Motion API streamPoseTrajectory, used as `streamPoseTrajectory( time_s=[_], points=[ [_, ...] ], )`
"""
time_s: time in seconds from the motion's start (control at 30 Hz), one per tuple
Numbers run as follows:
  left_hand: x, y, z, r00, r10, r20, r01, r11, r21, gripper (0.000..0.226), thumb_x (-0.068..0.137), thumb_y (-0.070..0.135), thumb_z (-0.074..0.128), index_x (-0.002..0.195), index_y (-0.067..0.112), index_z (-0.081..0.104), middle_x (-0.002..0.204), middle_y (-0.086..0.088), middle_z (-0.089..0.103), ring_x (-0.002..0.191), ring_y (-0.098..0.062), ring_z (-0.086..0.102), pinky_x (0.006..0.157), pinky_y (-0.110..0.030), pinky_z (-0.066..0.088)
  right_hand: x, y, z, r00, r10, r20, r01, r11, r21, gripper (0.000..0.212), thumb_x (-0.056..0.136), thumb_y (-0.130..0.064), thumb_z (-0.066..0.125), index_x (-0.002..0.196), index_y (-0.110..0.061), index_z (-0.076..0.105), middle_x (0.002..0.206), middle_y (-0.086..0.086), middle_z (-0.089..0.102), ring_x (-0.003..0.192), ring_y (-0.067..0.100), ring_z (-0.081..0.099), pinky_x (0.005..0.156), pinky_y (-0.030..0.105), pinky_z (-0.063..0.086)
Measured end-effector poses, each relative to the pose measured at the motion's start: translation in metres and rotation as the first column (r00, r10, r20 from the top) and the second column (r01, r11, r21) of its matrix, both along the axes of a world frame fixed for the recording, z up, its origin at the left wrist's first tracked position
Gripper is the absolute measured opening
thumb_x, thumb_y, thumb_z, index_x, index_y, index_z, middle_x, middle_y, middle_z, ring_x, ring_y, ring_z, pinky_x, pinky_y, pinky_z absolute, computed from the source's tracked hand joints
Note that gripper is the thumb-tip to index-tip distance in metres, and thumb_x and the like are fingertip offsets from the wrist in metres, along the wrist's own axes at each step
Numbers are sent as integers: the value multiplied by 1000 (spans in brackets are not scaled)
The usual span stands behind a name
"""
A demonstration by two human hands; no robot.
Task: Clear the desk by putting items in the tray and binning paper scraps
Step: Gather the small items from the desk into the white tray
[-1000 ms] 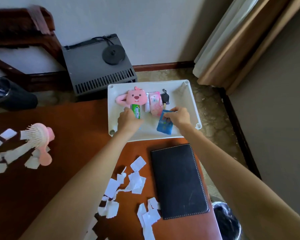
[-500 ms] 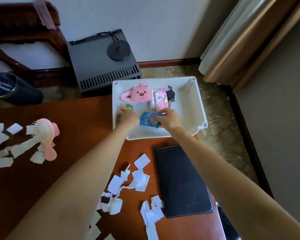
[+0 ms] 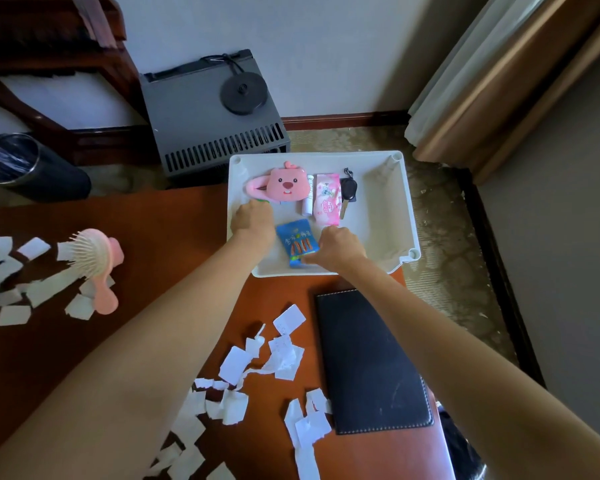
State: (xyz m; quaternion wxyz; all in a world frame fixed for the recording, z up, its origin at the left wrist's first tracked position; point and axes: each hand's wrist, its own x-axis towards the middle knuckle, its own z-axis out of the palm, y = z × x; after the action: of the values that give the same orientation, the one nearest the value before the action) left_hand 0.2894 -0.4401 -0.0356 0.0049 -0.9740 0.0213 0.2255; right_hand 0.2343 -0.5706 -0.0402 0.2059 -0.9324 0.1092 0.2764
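The step in hand is setting items into the white tray (image 3: 407, 209), and both hands are inside it. The left hand (image 3: 253, 223) has its fingers (image 3: 255, 208) clenched down around a green pack (image 3: 263, 201). Only a sliver of the pack shows past the knuckles, tucked against the pink plush pouch (image 3: 286, 183). The right hand (image 3: 340, 247) pinches the near corner of the blue snack packet (image 3: 297, 241), which lies flat on the tray floor between the two hands. A tissue pack (image 3: 326, 199) and a car key (image 3: 347, 189) sit just beyond those fingers. Both items look placed, so the next move is probably to let go and pull back. The pink hairbrush (image 3: 97, 261), far left of the fingers, and the black folder (image 3: 371, 362), nearer the person, wait on the tabletop (image 3: 146, 237). The paper scraps (image 3: 284, 355) are strewn around them and have yet to go to the bin (image 3: 11, 161).
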Motion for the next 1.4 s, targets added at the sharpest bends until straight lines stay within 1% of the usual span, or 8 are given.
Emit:
streamPoseTrajectory(
  time_s=[0.27,0.37,0.43,0.6,0.83,1.1,1.27,1.4],
  points=[
    [-6,4,27,976,175,129,-150,972,-182,32,99,6,32,125,-3,48,123,-24,55,113,-40,54,84,-43,47,-4,17,0,986,157,62,-150,984,-97,50,86,-37,63,120,-4,48,120,14,57,109,29,57,84,33,46],
    [-9,15,36,920,336,202,-273,920,-282,33,99,8,34,131,0,32,121,-26,56,111,-42,56,78,-45,45,-3,22,0,982,155,106,-145,985,-96,50,88,-41,59,120,-4,47,117,13,58,106,27,60,76,29,45],
    [-13,26,32,898,400,184,-338,894,-293,29,99,9,34,127,0,35,120,-25,57,108,-42,57,77,-44,47,-2,24,0,981,153,119,-140,985,-104,49,90,-41,57,120,-4,47,115,12,59,103,26,61,72,28,42],
    [-21,40,20,905,417,83,-380,882,-278,32,99,10,32,107,-7,58,110,-23,61,96,-40,63,75,-42,54,2,32,-5,978,149,143,-133,984,-120,50,89,-41,57,121,-5,44,114,12,59,101,26,62,74,31,47],
    [-24,39,23,907,417,59,-377,866,-328,34,99,11,33,106,-10,58,110,-25,61,100,-40,60,67,-38,43,1,40,-12,969,174,175,-156,981,-112,38,92,-28,52,121,-4,43,116,15,58,102,30,59,77,34,47],
    [-27,38,22,889,454,58,-397,828,-396,28,99,14,36,109,-5,54,110,-23,62,96,-36,63,72,-40,52,3,39,-13,962,154,224,-139,987,-84,33,93,-27,50,119,-6,45,113,13,60,96,28,62,74,32,49],
    [-32,24,36,922,225,315,-106,930,-353,30,97,10,39,127,4,37,114,-20,55,95,-41,61,68,-42,46,8,22,-7,933,108,342,-88,993,-75,30,95,-20,43,118,-4,51,111,16,60,97,35,60,73,33,44],
    [-28,4,24,981,15,196,36,966,-254,34,96,11,44,129,2,41,123,-19,49,109,-34,54,82,-40,47,23,11,-14,909,-57,412,90,994,-60,27,95,-11,39,116,-1,52,116,21,52,105,38,53,75,39,45]
  ],
)
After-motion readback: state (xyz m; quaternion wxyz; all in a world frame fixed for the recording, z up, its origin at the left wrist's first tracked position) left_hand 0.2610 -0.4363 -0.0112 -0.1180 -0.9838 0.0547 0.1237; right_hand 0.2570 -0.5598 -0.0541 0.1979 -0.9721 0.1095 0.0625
